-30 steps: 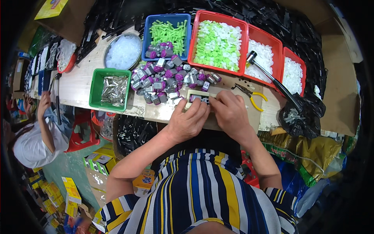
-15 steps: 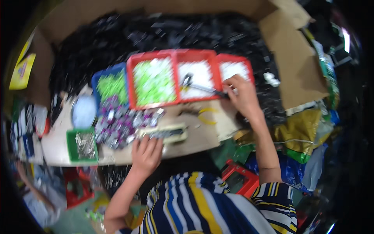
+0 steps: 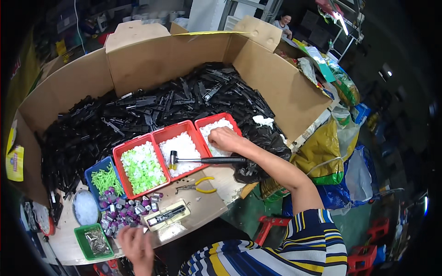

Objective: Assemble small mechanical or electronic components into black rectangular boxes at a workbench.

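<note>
My right hand (image 3: 224, 139) reaches into the far-right red bin (image 3: 237, 129), its fingers curled down among small white parts. Whatever its fingertips pinch is hidden. Beneath the right wrist, a small hammer (image 3: 202, 160) lies across the bins, its black handle pointing right. My left hand (image 3: 135, 246) is blurred by motion at the table's front edge, fingers partly bent. Close to it are a pile of grey-and-purple parts (image 3: 124, 211) and a cream-coloured holder (image 3: 186, 212). A long black part (image 3: 166, 215) lies in that holder.
Yellow-handled pliers (image 3: 205, 185) lie behind the holder. Leftward stand a green-and-white parts bin (image 3: 120, 154), a blue bin (image 3: 87, 175), a round bowl (image 3: 76, 207) and a green tray of metal pins (image 3: 83, 248). Cardboard walls (image 3: 170, 53) enclose heaped black parts (image 3: 152, 108). A person (image 3: 283, 24) is far back.
The view has tilted up and turned. My right hand has moved from beside the hammer handle into the right bin's white parts. My left hand has drawn back from the holder.
</note>
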`<action>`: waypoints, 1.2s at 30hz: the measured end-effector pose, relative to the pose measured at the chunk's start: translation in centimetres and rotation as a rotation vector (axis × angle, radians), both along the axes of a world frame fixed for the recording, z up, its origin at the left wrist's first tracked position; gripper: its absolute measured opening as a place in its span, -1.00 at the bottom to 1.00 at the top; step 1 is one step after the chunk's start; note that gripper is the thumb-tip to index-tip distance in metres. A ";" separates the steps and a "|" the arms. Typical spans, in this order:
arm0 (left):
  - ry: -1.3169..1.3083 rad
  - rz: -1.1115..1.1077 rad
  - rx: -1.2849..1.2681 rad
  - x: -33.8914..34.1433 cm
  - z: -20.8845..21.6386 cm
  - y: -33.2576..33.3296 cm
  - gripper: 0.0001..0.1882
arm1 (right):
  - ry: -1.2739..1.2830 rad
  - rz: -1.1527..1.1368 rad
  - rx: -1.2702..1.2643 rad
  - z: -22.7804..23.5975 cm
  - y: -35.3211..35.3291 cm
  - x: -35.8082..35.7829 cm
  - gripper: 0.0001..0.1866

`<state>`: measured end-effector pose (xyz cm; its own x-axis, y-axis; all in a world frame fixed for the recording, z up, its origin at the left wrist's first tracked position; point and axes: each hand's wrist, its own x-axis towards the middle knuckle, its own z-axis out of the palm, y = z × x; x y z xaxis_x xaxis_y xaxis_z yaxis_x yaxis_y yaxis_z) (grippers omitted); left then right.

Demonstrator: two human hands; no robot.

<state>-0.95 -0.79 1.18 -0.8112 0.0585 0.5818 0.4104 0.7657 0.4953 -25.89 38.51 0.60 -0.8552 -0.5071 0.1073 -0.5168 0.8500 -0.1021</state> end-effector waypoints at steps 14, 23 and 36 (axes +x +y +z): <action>-0.369 0.406 -0.239 -2.0 -3.6 -16.5 -0.86 | 0.139 -0.046 -0.295 2.3 0.3 1.0 -0.91; -0.366 0.424 -0.192 -1.3 -5.7 -18.4 -0.87 | -0.039 -0.167 -0.683 5.2 -0.1 2.7 -0.94; -0.298 0.422 -0.131 -1.2 -4.7 -16.6 -0.91 | -0.312 0.026 -1.009 7.6 -7.6 7.3 -0.91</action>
<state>-2.20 -17.43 -3.48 -0.9089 -0.2522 0.3321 -0.0910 0.8971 0.4323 -18.56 30.89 8.16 -0.9079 -0.3236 0.2666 -0.3625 0.2864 -0.8869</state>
